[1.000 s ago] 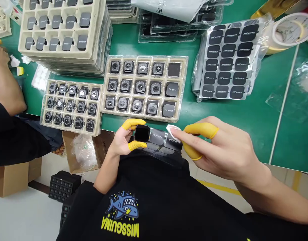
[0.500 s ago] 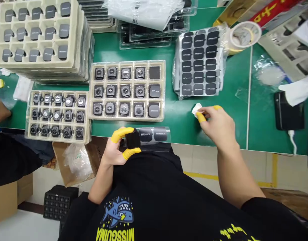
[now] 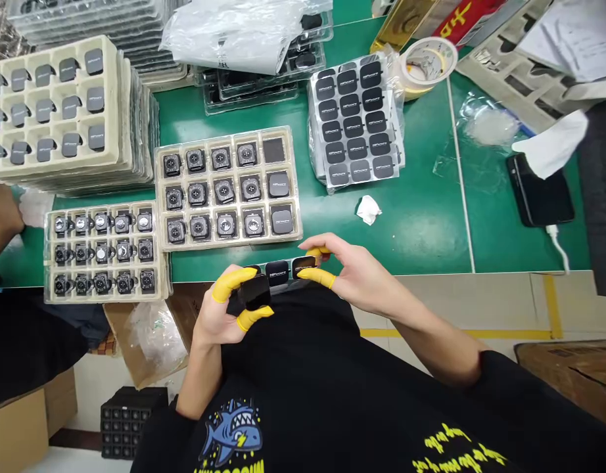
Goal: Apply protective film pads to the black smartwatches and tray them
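Observation:
My left hand (image 3: 215, 314), with yellow finger cots on thumb and finger, grips a black square watch body (image 3: 256, 293) by its edges. From behind the watch a clear strip of black labelled stickers (image 3: 277, 272) extends to the right. My right hand (image 3: 365, 276), also in yellow finger cots, pinches the strip's right end between thumb and finger. Whether the strip's left end is held by my left hand is hidden behind the watch. Just beyond my right hand, a crumpled white wipe (image 3: 369, 210) lies on the green table.
Ahead are two trays of watch bodies, a middle tray (image 3: 296, 190) and a lower-left tray (image 3: 162, 279). A tall tray stack (image 3: 113, 154) stands at left. Sticker sheets (image 3: 353, 125), tape rolls (image 3: 449, 62) and a black cabled device (image 3: 544, 203) lie rightward. Another person's arm (image 3: 2, 213) shows at left.
My right hand has let go of the white wipe, which now lies on the table. It has moved left and taken the strip's right end. The camera view has shifted and tilted slightly.

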### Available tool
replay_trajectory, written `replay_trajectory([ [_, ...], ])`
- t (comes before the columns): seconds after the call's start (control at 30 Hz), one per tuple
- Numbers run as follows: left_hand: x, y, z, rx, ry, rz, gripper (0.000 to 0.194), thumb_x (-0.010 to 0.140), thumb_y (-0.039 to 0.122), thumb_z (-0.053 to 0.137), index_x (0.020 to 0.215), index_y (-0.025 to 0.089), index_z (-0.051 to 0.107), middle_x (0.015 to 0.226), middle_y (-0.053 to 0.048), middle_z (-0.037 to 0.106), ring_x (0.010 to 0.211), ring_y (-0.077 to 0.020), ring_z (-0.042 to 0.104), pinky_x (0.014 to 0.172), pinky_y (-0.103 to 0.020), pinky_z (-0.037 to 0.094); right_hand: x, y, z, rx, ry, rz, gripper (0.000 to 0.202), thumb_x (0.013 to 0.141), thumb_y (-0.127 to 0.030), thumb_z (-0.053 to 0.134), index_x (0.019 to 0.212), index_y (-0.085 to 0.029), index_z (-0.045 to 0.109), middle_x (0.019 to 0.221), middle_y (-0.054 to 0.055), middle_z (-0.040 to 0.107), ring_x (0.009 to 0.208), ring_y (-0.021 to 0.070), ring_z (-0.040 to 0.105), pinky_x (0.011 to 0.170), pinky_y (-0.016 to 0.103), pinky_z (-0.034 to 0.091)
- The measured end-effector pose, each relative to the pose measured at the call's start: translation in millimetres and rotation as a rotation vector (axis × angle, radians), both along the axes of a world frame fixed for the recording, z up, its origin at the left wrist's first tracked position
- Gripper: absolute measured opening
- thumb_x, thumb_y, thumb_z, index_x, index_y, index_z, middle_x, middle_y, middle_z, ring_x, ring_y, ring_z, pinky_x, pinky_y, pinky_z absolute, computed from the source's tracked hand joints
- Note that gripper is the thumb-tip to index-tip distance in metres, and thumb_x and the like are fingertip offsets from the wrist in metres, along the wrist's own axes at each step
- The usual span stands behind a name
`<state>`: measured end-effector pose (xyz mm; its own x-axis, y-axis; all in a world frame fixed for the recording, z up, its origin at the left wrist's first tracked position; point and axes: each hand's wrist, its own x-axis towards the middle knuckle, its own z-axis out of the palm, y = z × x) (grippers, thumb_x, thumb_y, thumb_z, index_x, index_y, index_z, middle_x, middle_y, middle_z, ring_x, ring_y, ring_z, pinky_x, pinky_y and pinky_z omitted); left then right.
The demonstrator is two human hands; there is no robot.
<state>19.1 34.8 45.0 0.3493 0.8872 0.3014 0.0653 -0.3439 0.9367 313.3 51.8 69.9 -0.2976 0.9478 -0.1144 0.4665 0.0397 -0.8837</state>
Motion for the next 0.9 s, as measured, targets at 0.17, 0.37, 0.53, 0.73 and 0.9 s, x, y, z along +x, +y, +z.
replay_trajectory([
  [0.17, -0.5, -1.2, 5.8, -0.038, -0.011, 0.023, 0.062, 0.089, 0.040, 0.094, 0.145, 0.031, 0.069, 0.104, -0.004, 0.073, 0.079, -0.0173, 0.073, 0.066, -0.027, 0.065, 0.2, 1.0, -0.3, 0.271, -0.039, 0.064, 0.011, 0.108, -0.024, 0.068, 0.116, -0.024, 0.076, 0.104, 0.007, 0.084, 0.090, 0.0245, 0.078, 0.080, 0.040, 0.064],
  [0.37, 2.0, -3.7, -2.1, -0.030, 0.041, 0.116, 0.062, 0.086, 0.047, 0.096, 0.140, 0.028, 0.072, 0.109, -0.008, 0.077, 0.088, -0.0218, 0.079, 0.076, -0.033, 0.069, -6.1, -1.9, -10.4, 0.573, -0.144, -0.018, 0.014, 0.109, -0.022, 0.070, 0.118, -0.025, 0.081, 0.098, 0.008, 0.084, 0.087, 0.0248, 0.077, 0.078, 0.039, 0.064],
  [0.53, 2.1, -11.6, -7.2, -0.028, 0.063, 0.186, 0.065, 0.086, 0.049, 0.097, 0.142, 0.026, 0.072, 0.123, -0.010, 0.082, 0.109, -0.0263, 0.083, 0.097, -0.037, 0.071, -8.5, -7.5, -22.2, 0.710, -0.175, -0.066, 0.016, 0.108, -0.016, 0.069, 0.114, -0.025, 0.081, 0.097, 0.007, 0.084, 0.080, 0.0219, 0.072, 0.074, 0.036, 0.056],
  [0.73, 4.6, -14.4, -7.8, -0.041, 0.070, 0.198, 0.068, 0.086, 0.053, 0.096, 0.142, 0.025, 0.071, 0.123, -0.010, 0.082, 0.106, -0.0262, 0.084, 0.097, -0.038, 0.071, -7.0, -7.2, -23.4, 0.630, -0.150, -0.031, 0.018, 0.109, -0.014, 0.063, 0.109, -0.027, 0.076, 0.102, 0.006, 0.084, 0.085, 0.0223, 0.073, 0.075, 0.037, 0.053],
  [0.9, -0.2, -10.1, -20.1, -0.102, 0.006, 0.182, 0.072, 0.083, 0.048, 0.100, 0.145, 0.027, 0.070, 0.127, -0.010, 0.079, 0.102, -0.0237, 0.084, 0.095, -0.035, 0.070, -5.8, -5.2, -16.1, 0.581, -0.025, 0.014, 0.015, 0.106, -0.013, 0.069, 0.103, -0.027, 0.072, 0.118, 0.009, 0.081, 0.119, 0.0313, 0.073, 0.096, 0.049, 0.060],
])
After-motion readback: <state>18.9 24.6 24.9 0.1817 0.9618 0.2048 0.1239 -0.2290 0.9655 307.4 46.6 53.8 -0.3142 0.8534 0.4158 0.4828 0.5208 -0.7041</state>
